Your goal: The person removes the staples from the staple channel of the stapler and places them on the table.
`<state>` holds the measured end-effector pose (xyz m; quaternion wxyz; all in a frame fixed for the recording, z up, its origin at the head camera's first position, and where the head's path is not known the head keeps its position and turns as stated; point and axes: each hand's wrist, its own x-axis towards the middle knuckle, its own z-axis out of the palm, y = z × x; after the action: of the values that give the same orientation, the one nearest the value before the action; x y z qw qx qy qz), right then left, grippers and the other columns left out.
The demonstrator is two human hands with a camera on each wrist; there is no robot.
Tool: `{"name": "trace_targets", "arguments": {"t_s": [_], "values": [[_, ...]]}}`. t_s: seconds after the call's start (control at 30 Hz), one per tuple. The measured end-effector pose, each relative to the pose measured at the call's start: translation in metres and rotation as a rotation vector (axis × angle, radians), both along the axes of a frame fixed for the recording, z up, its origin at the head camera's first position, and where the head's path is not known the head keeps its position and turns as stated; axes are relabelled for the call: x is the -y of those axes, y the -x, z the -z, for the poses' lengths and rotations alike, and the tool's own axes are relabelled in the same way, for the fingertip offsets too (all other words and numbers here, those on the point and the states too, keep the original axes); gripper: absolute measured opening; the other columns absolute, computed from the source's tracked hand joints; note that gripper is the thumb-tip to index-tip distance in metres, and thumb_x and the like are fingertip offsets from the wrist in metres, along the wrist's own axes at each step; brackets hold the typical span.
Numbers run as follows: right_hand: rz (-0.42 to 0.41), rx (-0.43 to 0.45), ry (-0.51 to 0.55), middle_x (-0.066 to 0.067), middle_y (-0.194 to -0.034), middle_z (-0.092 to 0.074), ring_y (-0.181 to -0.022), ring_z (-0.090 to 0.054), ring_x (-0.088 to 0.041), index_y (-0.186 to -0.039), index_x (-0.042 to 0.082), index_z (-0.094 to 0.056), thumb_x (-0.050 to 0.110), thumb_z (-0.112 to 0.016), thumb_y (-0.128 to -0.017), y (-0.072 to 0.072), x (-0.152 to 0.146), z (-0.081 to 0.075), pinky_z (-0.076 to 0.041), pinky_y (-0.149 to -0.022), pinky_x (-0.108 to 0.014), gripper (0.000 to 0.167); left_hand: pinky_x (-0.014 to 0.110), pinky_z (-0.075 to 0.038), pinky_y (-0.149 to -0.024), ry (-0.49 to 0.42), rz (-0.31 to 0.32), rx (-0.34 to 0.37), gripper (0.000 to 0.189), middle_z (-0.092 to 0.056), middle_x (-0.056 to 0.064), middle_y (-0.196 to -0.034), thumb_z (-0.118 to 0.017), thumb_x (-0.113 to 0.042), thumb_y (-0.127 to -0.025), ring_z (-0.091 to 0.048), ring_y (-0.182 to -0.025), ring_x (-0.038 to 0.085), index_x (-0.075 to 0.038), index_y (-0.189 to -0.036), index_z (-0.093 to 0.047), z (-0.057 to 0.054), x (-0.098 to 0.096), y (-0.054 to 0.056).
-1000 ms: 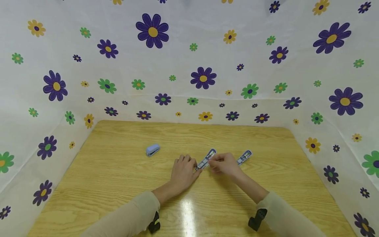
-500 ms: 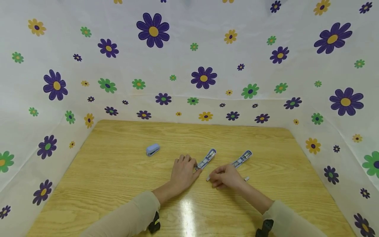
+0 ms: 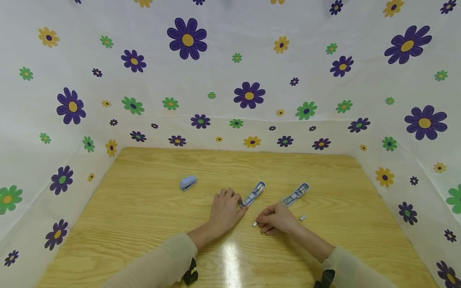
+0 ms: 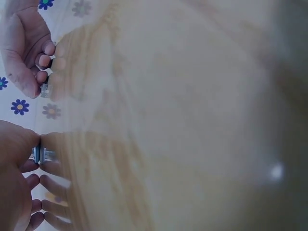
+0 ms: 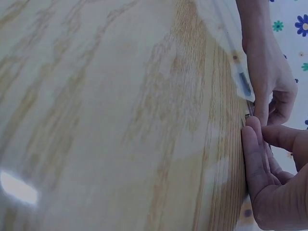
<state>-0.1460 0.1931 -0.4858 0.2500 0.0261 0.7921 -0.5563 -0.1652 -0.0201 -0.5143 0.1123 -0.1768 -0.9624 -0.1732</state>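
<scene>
My left hand grips the near end of an open light-blue stapler on the wooden table. In the left wrist view, the stapler's end shows between thumb and index finger. To the right, close over the table, my right hand pinches a short silver staple strip at its fingertips. A second open stapler lies just beyond that hand. Another staple strip rests to the right of the right hand. Part of the left-hand stapler is hidden by the fingers.
A closed light-blue mini stapler stands at the left, beyond the left hand. The wooden table is bounded at the back and sides by a white flower-print cloth.
My right hand has moved from the left open stapler toward me, to the table, with a staple strip at its fingertips. A second strip has come into view beside it. My left hand stays put.
</scene>
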Motion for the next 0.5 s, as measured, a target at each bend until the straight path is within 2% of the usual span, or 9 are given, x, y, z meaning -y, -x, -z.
{"name": "trace_targets", "arguments": {"t_s": [0.23, 0.5], "values": [[-0.002, 0.004, 0.036, -0.002, -0.079, -0.078, -0.064, -0.074, -0.01, -0.112, -0.007, -0.073, 0.017, -0.076, -0.097, -0.001, -0.003, -0.001, -0.063, -0.062, -0.029, 0.029, 0.038, -0.048, -0.082, -0.038, 0.01, 0.003, 0.031, -0.065, -0.001, -0.097, -0.08, -0.049, -0.092, -0.056, -0.091, 0.02, -0.019, -0.096, -0.073, 0.003, -0.001, 0.002], [-0.019, -0.115, 0.002, -0.006, -0.084, -0.078, -0.068, -0.074, -0.012, -0.109, -0.007, -0.074, 0.015, -0.075, -0.097, 0.001, 0.003, -0.006, -0.063, -0.065, -0.028, 0.025, 0.04, -0.051, -0.089, -0.074, 0.029, 0.018, 0.039, -0.067, 0.002, -0.104, -0.078, -0.05, -0.093, -0.059, -0.097, 0.022, -0.015, -0.108, -0.073, 0.006, 0.009, 0.0]]}}
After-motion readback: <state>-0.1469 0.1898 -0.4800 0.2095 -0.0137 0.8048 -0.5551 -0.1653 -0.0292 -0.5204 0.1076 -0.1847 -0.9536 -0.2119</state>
